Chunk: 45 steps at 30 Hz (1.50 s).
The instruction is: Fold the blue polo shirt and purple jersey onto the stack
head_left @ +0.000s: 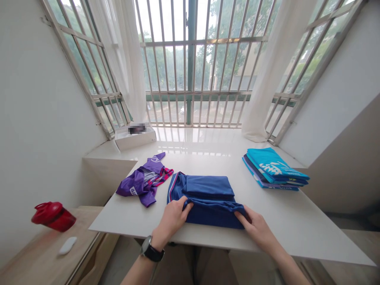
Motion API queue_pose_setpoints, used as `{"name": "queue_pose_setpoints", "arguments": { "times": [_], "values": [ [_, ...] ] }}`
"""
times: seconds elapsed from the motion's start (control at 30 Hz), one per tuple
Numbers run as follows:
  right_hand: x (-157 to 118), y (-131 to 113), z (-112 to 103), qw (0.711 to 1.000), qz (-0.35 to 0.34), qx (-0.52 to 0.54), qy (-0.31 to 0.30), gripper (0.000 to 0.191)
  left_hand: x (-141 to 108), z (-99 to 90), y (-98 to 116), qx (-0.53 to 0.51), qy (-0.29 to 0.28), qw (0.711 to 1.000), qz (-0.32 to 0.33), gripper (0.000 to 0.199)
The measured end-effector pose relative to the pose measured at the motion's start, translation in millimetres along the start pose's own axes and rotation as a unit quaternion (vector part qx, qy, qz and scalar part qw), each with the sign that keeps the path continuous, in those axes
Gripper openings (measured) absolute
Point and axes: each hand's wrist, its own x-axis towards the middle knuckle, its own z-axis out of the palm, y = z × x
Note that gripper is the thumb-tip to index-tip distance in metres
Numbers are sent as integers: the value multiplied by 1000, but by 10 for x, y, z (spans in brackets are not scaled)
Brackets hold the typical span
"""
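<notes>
A dark blue shirt [209, 188], partly folded into a rectangle, lies near the front edge of the white table [285, 221]. Red and white trim shows at its left end. My left hand [176, 211], with a black watch on the wrist, pinches the near layer at the left. At the right end my right hand [255, 225] grips the same layer between thumb and fingers. The layer is raised in a ridge between both hands. To the left lies a crumpled purple jersey [141, 180]. A stack of folded shirts [273, 168], bright blue on top, sits at the right.
An open white box [136, 138] with a blurred dark item stands on the sill at the back left. A red shaker bottle [53, 215] and a white computer mouse [67, 245] are on the lower wooden surface at left. Barred windows [192, 67] and white curtains [263, 79] close off the back.
</notes>
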Motion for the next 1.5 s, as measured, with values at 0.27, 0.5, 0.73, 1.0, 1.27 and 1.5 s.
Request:
{"name": "queue_pose_setpoints", "arguments": {
  "times": [0.27,0.5,0.73,1.0,1.27,1.5],
  "values": [
    [170,-78,54,999,21,-18,27,33,236,-2,36,58,-25,997,-35,27],
    [225,-155,72,997,44,-66,1,36,243,-63,15,28,-42,998,-24,25],
    [273,-89,151,981,102,-150,68,33,254,-66,17,14,-25,999,-17,25],
    [322,-24,80,970,117,-195,79,44,409,-63,63,106,-27,993,-47,30],
    [442,39,151,977,-152,-130,72,18,504,-163,81,108,26,992,-65,30],
    [503,60,188,990,-104,-84,42,21,54,-216,-406,-147,216,964,-49,22]
  ]
}}
